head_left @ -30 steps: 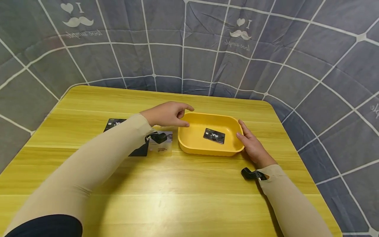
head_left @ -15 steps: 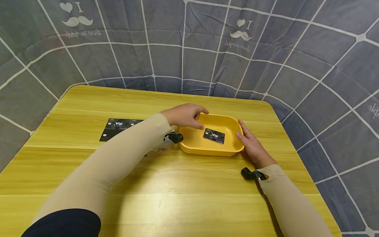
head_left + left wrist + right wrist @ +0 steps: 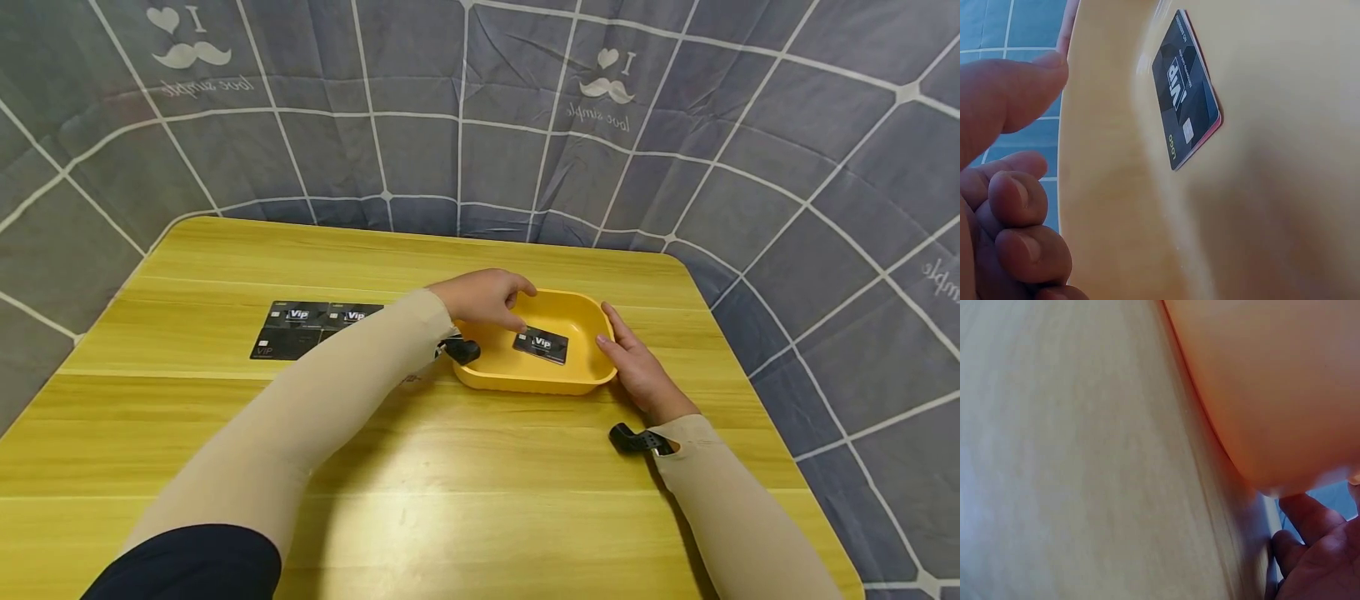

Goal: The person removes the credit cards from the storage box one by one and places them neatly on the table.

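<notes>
A black card printed "Vip" (image 3: 541, 345) lies flat in the yellow plastic tray (image 3: 532, 386); in the left wrist view a pinkish edge shows beneath the card (image 3: 1185, 87). Over the tray's left part, my left hand (image 3: 487, 298) reaches in with thumb and forefinger apart, the thumb tip close to the card's left corner. Nothing is between its fingers, and the other fingers are bent. At the tray's right end my right hand (image 3: 637, 367) grips the side, thumb over the rim. The right wrist view catches fingers (image 3: 1310, 515) against the tray's outer wall.
Several black cards (image 3: 298, 314) lie edge to edge on the wooden table (image 3: 420, 500) at left, partly hidden by my left forearm (image 3: 330, 383). A grey gridded cloth (image 3: 420, 150) hangs behind the table.
My left hand has moved right, from the tray's left rim to over its inside, near the card. More of the cards at left show. The right hand stays on the tray.
</notes>
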### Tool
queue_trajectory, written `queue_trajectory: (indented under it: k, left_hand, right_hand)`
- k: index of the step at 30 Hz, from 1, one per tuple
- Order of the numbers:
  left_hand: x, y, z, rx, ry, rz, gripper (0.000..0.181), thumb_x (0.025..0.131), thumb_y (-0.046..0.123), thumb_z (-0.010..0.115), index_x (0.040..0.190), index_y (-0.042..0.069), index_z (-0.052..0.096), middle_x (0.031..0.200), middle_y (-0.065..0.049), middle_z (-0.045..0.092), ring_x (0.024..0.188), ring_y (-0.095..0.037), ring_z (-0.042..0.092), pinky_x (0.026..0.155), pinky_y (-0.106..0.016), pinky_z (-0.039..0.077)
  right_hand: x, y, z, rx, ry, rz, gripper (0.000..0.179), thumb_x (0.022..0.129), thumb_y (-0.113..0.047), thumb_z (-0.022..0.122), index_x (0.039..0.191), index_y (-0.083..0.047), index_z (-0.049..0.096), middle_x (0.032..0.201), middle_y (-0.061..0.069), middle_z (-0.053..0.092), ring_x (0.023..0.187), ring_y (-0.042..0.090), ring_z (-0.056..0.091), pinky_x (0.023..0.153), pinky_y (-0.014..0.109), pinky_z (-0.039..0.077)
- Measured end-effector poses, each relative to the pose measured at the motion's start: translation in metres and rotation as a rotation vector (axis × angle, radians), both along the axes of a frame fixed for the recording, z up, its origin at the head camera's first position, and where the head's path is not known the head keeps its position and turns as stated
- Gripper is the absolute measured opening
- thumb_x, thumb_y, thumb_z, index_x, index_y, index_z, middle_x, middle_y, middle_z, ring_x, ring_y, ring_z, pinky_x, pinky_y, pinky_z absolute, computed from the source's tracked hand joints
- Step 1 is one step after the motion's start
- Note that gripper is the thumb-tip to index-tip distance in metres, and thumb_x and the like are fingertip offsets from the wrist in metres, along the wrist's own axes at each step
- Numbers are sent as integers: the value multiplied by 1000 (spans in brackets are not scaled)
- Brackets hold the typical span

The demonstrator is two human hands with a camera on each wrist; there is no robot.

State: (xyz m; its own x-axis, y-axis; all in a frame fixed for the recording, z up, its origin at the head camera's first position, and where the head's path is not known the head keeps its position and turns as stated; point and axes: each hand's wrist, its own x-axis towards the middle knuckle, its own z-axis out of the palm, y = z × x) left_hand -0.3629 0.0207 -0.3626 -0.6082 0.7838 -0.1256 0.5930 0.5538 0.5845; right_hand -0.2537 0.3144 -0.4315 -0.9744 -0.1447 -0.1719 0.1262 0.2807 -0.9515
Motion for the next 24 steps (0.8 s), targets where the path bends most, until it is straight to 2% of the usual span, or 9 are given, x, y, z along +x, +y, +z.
queue_trajectory:
  k: [5,12,18,24]
  left_hand:
    - [-2,6,-3,-6,-17,-1,68,96,32,78,155,9,52,73,0,50,65,-16,44,66,-29,36]
    - [-3,13,-7,-19,-43,-5,69,97,31,77,156,9,50,72,0,48,64,-16,42,67,-30,36]
    - [-4,16,-12,-40,-69,6,69,96,30,78,156,10,51,83,-1,54,74,-15,48,72,-29,39]
    - [-7,20,-18,-54,-129,15,71,93,27,81,155,10,50,92,-5,59,79,-17,51,73,-29,41]
  right_hand:
    - [-2,2,-1,-23,-2,13,69,115,-30,39,170,-35,-2,179,-1,-4,163,32,17,102,12,47]
    - [-5,5,-2,1,10,12,68,115,-29,40,170,-34,0,179,-1,-3,163,30,16,105,14,44]
    - [-8,5,-2,-12,33,15,69,115,-26,40,171,-28,0,179,3,-1,162,34,19,103,12,46]
    - [-11,5,-2,-4,27,10,69,115,-26,41,171,-29,1,179,4,0,162,34,20,100,11,47]
